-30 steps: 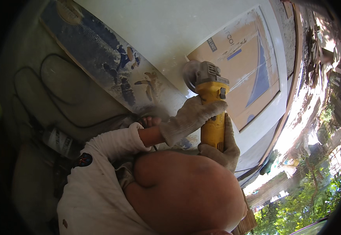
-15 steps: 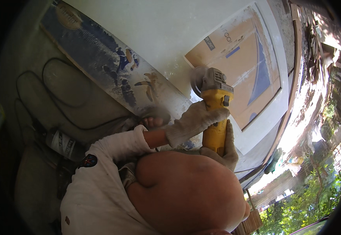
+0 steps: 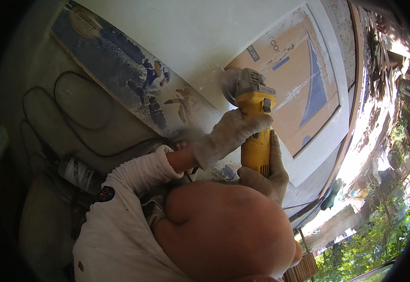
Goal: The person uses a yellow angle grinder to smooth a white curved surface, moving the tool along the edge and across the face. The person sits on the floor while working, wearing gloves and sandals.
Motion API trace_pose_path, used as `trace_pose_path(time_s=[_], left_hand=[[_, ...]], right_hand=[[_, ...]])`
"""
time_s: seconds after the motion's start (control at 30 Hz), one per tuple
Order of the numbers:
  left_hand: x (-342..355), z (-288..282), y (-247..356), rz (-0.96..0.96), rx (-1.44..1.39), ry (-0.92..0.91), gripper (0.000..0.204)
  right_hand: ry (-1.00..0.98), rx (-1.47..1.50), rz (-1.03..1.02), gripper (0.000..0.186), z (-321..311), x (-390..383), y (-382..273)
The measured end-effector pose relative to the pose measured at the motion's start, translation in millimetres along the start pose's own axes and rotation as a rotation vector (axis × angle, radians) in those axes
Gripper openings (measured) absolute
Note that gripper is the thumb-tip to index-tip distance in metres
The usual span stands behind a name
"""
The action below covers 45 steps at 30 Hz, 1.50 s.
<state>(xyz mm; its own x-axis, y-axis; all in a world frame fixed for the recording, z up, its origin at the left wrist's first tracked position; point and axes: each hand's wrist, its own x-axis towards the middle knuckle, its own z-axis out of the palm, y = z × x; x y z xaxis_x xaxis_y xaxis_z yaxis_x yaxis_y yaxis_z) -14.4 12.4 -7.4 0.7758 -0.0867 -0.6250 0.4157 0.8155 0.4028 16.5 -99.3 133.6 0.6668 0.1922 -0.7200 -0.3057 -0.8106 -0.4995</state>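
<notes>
- My gloved right hand is wrapped round the rear of the yellow angle grinder.
- My gloved left hand holds its body farther forward, nearer the disc.
- The grinder's long axis points away from me, disc over the white panel, just left of the printed cardboard; contact, I can't tell.

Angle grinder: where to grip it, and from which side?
Probably the long yellow body of the angle grinder, approached from its rear end, toward the picture's lower edge. That stretch is slim and straight, while the disc sits at the opposite end, left of the grey head.
</notes>
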Motion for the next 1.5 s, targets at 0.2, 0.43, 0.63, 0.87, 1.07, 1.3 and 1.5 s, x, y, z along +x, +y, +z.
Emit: trace_pose_path(time_s=[0.2, 0.43, 0.63, 0.87, 1.07, 1.3, 1.5], left_hand=[[0, -2, 5, -0.096, -0.042, 0.027, 0.058], [0, 5, -5, -0.004, -0.048, -0.019, 0.055], [1, 6, -8, -0.037, -0.004, -0.042, 0.054], [7, 13, -22, -0.089, -0.023, -0.017, 0.056], [8, 15, -29, -0.066, 0.063, -0.070, 0.052], [12, 22, -39, -0.058, 0.123, -0.092, 0.052], [16, 21, -53, -0.046, 0.085, -0.128, 0.051]], right_hand=[[0.017, 0.138, 0.164, 0.040, 0, 3, -6], [0.007, 0.005, 0.054, 0.035, -1, -2, -3], [0.008, 0.026, 0.105, 0.036, -1, -6, 9], [0.047, 0.209, 0.197, 0.093, -7, -5, 17], [0.034, 0.265, 0.177, 0.099, -16, -7, 26], [0.074, 0.152, 0.041, 0.100, -21, -6, 49], [0.061, 0.162, 0.127, 0.103, -26, -8, 55]])
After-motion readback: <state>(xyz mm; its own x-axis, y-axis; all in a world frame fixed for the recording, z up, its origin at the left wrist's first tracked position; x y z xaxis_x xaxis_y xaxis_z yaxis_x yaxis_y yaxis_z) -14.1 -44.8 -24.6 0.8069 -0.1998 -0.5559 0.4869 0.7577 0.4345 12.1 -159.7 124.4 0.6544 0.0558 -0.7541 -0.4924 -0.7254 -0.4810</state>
